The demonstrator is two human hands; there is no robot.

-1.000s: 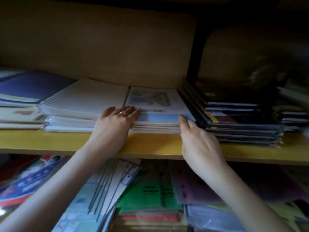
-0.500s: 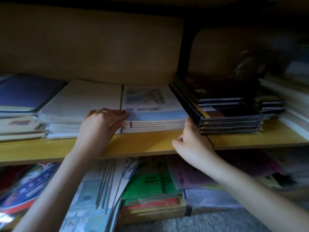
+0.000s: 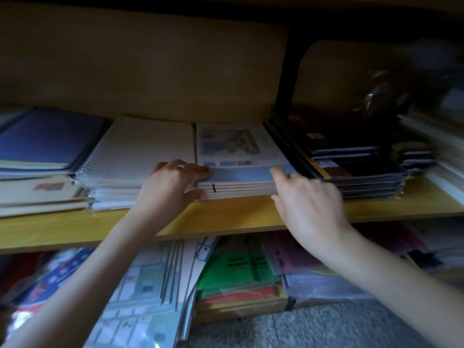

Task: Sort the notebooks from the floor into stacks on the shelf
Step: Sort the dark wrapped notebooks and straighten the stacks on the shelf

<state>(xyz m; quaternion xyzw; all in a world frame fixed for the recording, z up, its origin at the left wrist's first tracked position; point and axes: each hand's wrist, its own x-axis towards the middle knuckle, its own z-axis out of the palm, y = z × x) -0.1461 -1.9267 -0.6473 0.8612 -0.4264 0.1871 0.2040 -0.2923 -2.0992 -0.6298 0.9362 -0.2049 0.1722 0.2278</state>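
A stack of notebooks (image 3: 238,151) with a white-and-blue picture cover lies in the middle of the yellow wooden shelf (image 3: 226,217). My left hand (image 3: 170,187) grips its front left corner, fingers on the top cover and thumb against the front edge. At the front right corner my right hand (image 3: 308,202) pinches the stack, index finger on top and thumb low on the front edge. Directly to the left sits a stack of white spiral notebooks (image 3: 145,146).
A blue notebook pile (image 3: 45,139) and a beige one (image 3: 37,192) fill the shelf's left end. A dark-covered stack (image 3: 351,156) stands right of my hands, blurred piles beyond it. Below, green booklets (image 3: 236,267) and plastic-sleeved sheets (image 3: 150,285) crowd the lower level above grey floor (image 3: 301,330).
Both hands slid from lying on the stack's top to holding its front corners. My right hand came back up from the shelf edge to the corner. The view shifted slightly.
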